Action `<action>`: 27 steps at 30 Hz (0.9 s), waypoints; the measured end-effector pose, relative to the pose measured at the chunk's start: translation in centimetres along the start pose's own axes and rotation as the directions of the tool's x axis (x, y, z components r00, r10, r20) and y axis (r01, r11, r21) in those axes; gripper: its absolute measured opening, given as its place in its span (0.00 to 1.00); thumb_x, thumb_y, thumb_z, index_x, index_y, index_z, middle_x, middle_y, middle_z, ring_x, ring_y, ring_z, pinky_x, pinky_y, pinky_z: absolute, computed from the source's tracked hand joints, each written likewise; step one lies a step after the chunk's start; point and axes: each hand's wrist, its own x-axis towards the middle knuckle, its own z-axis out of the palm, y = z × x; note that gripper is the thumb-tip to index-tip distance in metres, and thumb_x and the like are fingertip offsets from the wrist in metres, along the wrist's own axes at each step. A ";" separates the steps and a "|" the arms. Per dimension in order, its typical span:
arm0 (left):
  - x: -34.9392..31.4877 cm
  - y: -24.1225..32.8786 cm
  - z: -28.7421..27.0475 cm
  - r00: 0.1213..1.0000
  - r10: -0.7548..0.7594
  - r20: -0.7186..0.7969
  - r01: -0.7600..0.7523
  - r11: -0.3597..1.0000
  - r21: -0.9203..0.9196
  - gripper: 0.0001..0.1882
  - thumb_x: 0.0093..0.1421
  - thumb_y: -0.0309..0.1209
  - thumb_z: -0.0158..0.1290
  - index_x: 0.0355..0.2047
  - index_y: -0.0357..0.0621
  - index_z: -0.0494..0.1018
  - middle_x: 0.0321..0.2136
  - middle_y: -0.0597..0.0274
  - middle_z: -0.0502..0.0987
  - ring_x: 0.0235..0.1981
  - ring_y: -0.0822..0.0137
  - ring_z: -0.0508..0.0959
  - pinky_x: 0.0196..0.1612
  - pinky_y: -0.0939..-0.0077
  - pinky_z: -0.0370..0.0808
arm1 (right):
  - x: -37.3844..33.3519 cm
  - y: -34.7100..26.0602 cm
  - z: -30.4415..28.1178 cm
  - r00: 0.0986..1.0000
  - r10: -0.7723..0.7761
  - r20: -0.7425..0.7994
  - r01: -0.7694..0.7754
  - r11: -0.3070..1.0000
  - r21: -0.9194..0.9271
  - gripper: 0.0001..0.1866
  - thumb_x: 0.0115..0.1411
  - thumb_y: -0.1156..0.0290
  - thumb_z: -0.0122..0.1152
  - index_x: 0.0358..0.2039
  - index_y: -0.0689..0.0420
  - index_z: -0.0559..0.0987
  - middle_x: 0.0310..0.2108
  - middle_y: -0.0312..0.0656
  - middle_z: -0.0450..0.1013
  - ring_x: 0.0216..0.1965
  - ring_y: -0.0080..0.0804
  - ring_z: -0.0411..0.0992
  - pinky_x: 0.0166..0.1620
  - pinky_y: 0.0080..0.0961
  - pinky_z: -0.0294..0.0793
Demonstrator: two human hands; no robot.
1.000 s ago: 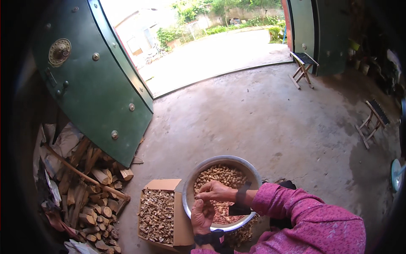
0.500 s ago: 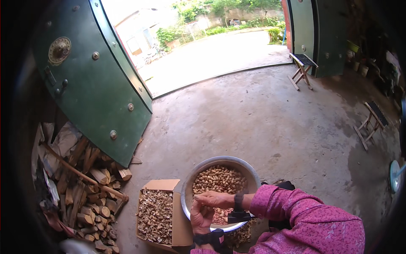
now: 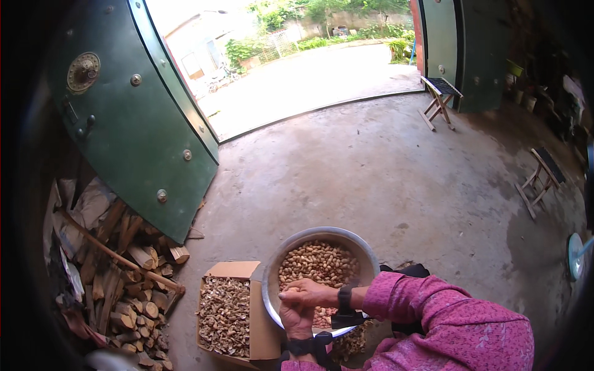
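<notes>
A wide metal basin [image 3: 366, 256] stands on the floor in front of me. Unshelled peanuts [image 3: 318, 263] fill its far part, and reddish shelled kernels [image 3: 323, 317] lie in the near part. Over the basin's left side, my left hand [image 3: 297, 318] and my right hand [image 3: 311, 292] meet, fingers pinched together at the tips. Whatever is between them is too small and covered to make out. Just left of the basin sits an open cardboard box [image 3: 265, 321] full of broken peanut shells [image 3: 223, 315]. Both wrists wear dark straps.
Split firewood [image 3: 139, 306] is heaped at the left below a green studded door [image 3: 142, 123]. More shells [image 3: 351, 343] lie on the floor by the basin's near side. Two folding stools [image 3: 440, 93] stand at the right, with a light-blue round object [image 3: 576, 256] at the right edge.
The whole view has shifted slightly. My hands stay together over the basin's left side, with the fingertips a little differently set. The basin and box have not moved.
</notes>
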 end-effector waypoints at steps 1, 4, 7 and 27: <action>0.0 -0.1 0.0 0.999 0.010 -0.035 -0.010 1.000 0.009 0.09 0.53 0.35 0.55 0.26 0.42 0.73 0.25 0.65 0.74 0.30 0.70 0.75 0.37 0.74 0.74 | -0.1 0.0 0.1 1.000 -0.008 -0.010 0.008 1.000 -0.010 0.20 0.55 0.55 0.59 0.32 0.62 0.75 0.27 0.36 0.72 0.30 0.20 0.69 0.33 0.19 0.70; -0.2 -0.2 0.9 0.990 0.035 -0.139 -0.031 0.999 0.035 0.09 0.53 0.35 0.54 0.26 0.42 0.73 0.25 0.65 0.75 0.30 0.70 0.75 0.37 0.73 0.74 | -0.4 -0.6 0.1 1.000 0.000 -0.017 -0.002 0.991 -0.134 0.18 0.57 0.56 0.55 0.33 0.61 0.77 0.29 0.38 0.72 0.34 0.22 0.68 0.39 0.21 0.69; -0.2 -0.4 1.5 0.978 0.046 -0.202 -0.037 0.998 0.046 0.09 0.54 0.35 0.54 0.27 0.42 0.73 0.26 0.65 0.75 0.30 0.70 0.75 0.38 0.73 0.74 | -0.2 -0.3 0.0 0.998 -0.046 -0.037 0.039 0.985 -0.171 0.18 0.57 0.56 0.55 0.32 0.61 0.77 0.28 0.38 0.73 0.33 0.22 0.68 0.38 0.21 0.69; -0.6 1.0 1.4 0.968 0.004 -0.249 0.026 0.993 0.117 0.06 0.53 0.30 0.57 0.30 0.47 0.72 0.23 0.72 0.74 0.19 0.79 0.72 0.21 0.88 0.68 | 0.9 -0.5 -2.3 0.963 -0.256 -0.086 0.226 0.938 -0.264 0.18 0.59 0.60 0.55 0.25 0.65 0.77 0.18 0.35 0.71 0.20 0.20 0.69 0.23 0.23 0.69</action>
